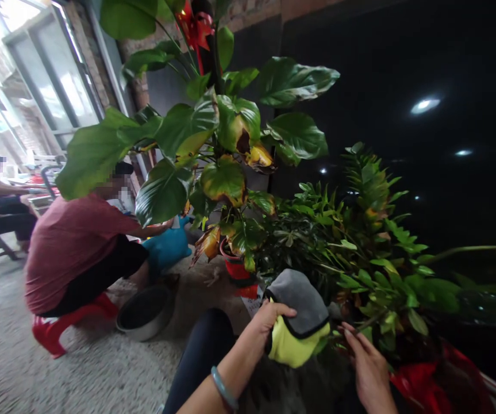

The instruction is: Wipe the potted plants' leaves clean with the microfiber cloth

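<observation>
My left hand (265, 328) is closed on a grey and yellow cloth (298, 319), pressing it against a low leafy plant (360, 253). A pale green bangle sits on that wrist. My right hand (366, 365) pinches a thin stem of the same plant just right of the cloth. The plant has many narrow green leaflets, some yellowed. Its red pot wrap (429, 385) shows at the lower right.
A tall broad-leaved plant (213, 138) in a red pot (237, 267) stands just behind. To the left a person in a red shirt (70, 247) squats on a red stool (53, 333) beside a grey basin (144, 313) and a blue bag (168, 247). Dark glass wall at right.
</observation>
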{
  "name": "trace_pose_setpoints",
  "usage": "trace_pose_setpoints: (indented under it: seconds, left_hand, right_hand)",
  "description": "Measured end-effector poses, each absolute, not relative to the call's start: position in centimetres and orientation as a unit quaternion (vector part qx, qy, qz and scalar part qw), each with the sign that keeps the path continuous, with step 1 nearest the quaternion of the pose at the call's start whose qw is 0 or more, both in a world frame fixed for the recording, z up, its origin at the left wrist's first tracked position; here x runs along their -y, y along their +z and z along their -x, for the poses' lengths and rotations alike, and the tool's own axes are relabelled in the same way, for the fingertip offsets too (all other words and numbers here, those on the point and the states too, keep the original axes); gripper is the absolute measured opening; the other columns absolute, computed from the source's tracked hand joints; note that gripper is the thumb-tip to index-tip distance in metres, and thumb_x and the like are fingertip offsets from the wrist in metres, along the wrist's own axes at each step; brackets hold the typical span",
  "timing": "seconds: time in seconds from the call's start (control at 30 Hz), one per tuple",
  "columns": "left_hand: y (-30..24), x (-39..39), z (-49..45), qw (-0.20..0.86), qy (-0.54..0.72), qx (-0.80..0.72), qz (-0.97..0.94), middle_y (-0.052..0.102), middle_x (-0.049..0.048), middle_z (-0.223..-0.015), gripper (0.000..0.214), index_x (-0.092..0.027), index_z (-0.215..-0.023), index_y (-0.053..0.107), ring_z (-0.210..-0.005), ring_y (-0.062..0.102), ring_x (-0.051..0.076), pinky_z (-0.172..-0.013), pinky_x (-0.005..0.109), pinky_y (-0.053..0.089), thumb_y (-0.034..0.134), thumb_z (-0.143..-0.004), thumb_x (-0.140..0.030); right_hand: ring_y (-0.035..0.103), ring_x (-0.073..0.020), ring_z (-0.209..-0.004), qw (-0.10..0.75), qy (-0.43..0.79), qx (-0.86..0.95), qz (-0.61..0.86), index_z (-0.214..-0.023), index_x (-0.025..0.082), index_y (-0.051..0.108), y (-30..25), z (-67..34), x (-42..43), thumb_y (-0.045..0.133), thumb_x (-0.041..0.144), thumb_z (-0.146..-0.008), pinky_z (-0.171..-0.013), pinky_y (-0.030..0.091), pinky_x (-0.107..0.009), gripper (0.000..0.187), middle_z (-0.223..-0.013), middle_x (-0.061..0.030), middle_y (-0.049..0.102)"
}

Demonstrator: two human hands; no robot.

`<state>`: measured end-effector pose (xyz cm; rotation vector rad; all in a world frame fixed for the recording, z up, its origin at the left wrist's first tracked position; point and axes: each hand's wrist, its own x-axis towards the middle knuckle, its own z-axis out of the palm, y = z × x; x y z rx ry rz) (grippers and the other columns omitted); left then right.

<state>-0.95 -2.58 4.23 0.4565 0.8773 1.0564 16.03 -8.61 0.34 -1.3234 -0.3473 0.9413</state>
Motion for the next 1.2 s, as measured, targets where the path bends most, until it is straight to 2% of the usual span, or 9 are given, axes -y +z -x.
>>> trace_pose_setpoints:
  seconds: [0.17,0.27,0.4,0.5,0.6,0.8,0.93,1.03,1.2]
  left_hand:
    - [11.1,1.7,2.2,0.772,0.497,-0.299,-0.260,0.075,0.0128,-0.086,0.043,-0.009,-0.090,0.067,-0.084,0.070,0.032,-0.085,0.043,0.054,0.068,-0.047,-0.003]
    - [13.0,0.4,1.7,0.740,0.541,-0.289,-0.275,0.075,0.0106,-0.085,0.047,-0.011,-0.093,0.066,-0.083,0.070,0.030,-0.084,0.041,0.054,0.070,-0.046,-0.003]
    - [8.2,0.4,0.9,0.690,0.532,-0.435,-0.229,0.070,0.0081,-0.060,0.034,-0.010,-0.077,0.064,-0.064,0.069,0.029,-0.074,0.045,0.055,0.067,-0.045,0.001]
    - [4.2,1.8,1.2,0.706,0.489,-0.475,-0.192,0.067,0.0068,-0.056,0.030,-0.013,-0.071,0.061,-0.064,0.069,0.029,-0.074,0.045,0.054,0.067,-0.046,0.002]
    - [5.0,2.9,2.0,0.747,0.485,-0.405,-0.206,0.071,0.0098,-0.065,0.037,-0.011,-0.078,0.064,-0.073,0.070,0.031,-0.078,0.048,0.053,0.068,-0.043,0.001]
    - [13.2,1.7,2.3,0.752,0.517,-0.272,-0.307,0.074,0.0119,-0.093,0.054,-0.010,-0.091,0.069,-0.088,0.068,0.030,-0.087,0.042,0.052,0.077,-0.038,-0.004]
    - [10.8,1.2,1.6,0.680,0.562,-0.404,-0.241,0.072,0.0076,-0.069,0.042,-0.012,-0.080,0.065,-0.072,0.068,0.027,-0.077,0.042,0.054,0.072,-0.040,-0.001]
    - [7.0,2.8,1.7,0.655,0.513,-0.526,-0.176,0.065,0.0042,-0.051,0.029,-0.014,-0.072,0.059,-0.060,0.067,0.026,-0.070,0.043,0.054,0.065,-0.047,-0.001]
    - [8.6,5.1,3.5,0.714,0.512,-0.444,-0.176,0.069,0.0055,-0.061,0.039,-0.013,-0.082,0.062,-0.065,0.069,0.028,-0.074,0.044,0.055,0.061,-0.045,0.000]
  right_hand:
    - [0.060,-0.0202,-0.066,0.686,0.438,0.111,0.571,-0.057,0.021,0.070,1.4,-15.4,8.4,0.080,0.040,-0.022,-0.047,0.047,-0.025,0.042,-0.065,-0.0041,0.069]
    - [0.058,-0.0194,-0.064,0.685,0.440,0.103,0.571,-0.056,0.021,0.069,1.9,-15.1,8.3,0.079,0.038,-0.020,-0.047,0.047,-0.026,0.041,-0.065,-0.0040,0.069]
    - [0.059,-0.0208,-0.066,0.684,0.439,0.117,0.571,-0.058,0.021,0.069,2.1,-15.3,8.6,0.079,0.039,-0.022,-0.048,0.047,-0.027,0.041,-0.065,-0.0045,0.069]
    - [0.061,-0.0234,-0.072,0.670,0.434,0.129,0.589,-0.061,0.020,0.071,1.9,-15.6,8.9,0.078,0.040,-0.025,-0.050,0.047,-0.027,0.043,-0.069,-0.0055,0.070]
    - [0.061,-0.0224,-0.069,0.676,0.433,0.129,0.583,-0.062,0.020,0.070,1.3,-15.8,8.7,0.078,0.041,-0.026,-0.050,0.047,-0.027,0.042,-0.069,-0.0052,0.070]
    - [0.062,-0.0223,-0.068,0.692,0.419,0.153,0.568,-0.063,0.021,0.069,-0.3,-15.6,7.9,0.078,0.044,-0.032,-0.050,0.049,-0.029,0.040,-0.069,-0.0054,0.070]
    - [0.063,-0.0234,-0.072,0.694,0.409,0.159,0.571,-0.063,0.020,0.069,-0.3,-15.8,8.1,0.079,0.046,-0.030,-0.051,0.049,-0.028,0.043,-0.071,-0.0052,0.070]
    - [0.063,-0.0246,-0.076,0.677,0.421,0.158,0.583,-0.067,0.020,0.070,-0.1,-16.0,8.5,0.080,0.047,-0.030,-0.053,0.049,-0.028,0.046,-0.074,-0.0056,0.071]
    - [0.062,-0.0227,-0.071,0.682,0.428,0.161,0.571,-0.067,0.020,0.070,-0.3,-16.2,8.4,0.080,0.048,-0.031,-0.052,0.049,-0.029,0.046,-0.071,-0.0049,0.070]
